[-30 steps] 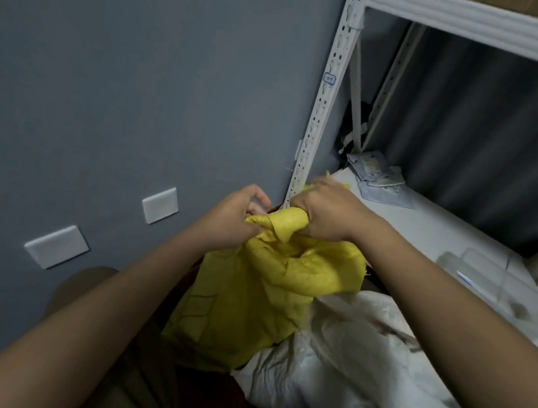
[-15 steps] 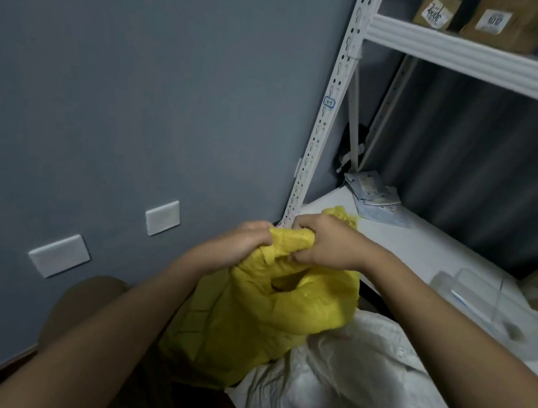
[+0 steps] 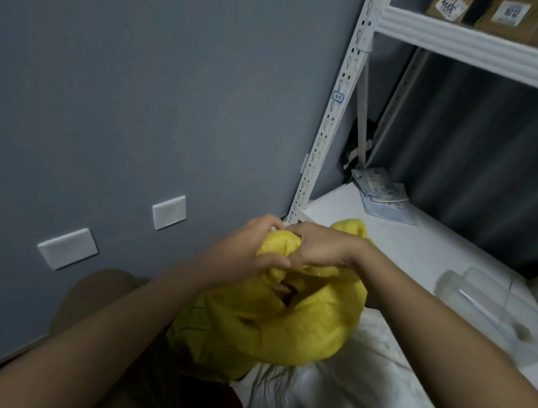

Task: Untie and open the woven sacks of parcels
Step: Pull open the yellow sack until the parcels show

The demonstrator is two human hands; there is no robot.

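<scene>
fingers (image 3: 273, 260) gripping yellow sack (image 3: 277, 329) neck, both hands

Hands: we count two, the left hand (image 3: 240, 251) and the right hand (image 3: 320, 249).
Woven sacks: we count two, one yellow sack (image 3: 278, 326) and one white sack (image 3: 336, 407).
Wall plates: we see two, one wall plate (image 3: 169, 212) and a lower wall plate (image 3: 68, 247).
Cardboard boxes: we count two on the upper shelf's front edge, a left box (image 3: 451, 3) and a right box (image 3: 515, 15).
Clear plastic tubs: we see one clear tub (image 3: 498, 308) near the lower shelf's (image 3: 410, 244) right edge.
</scene>
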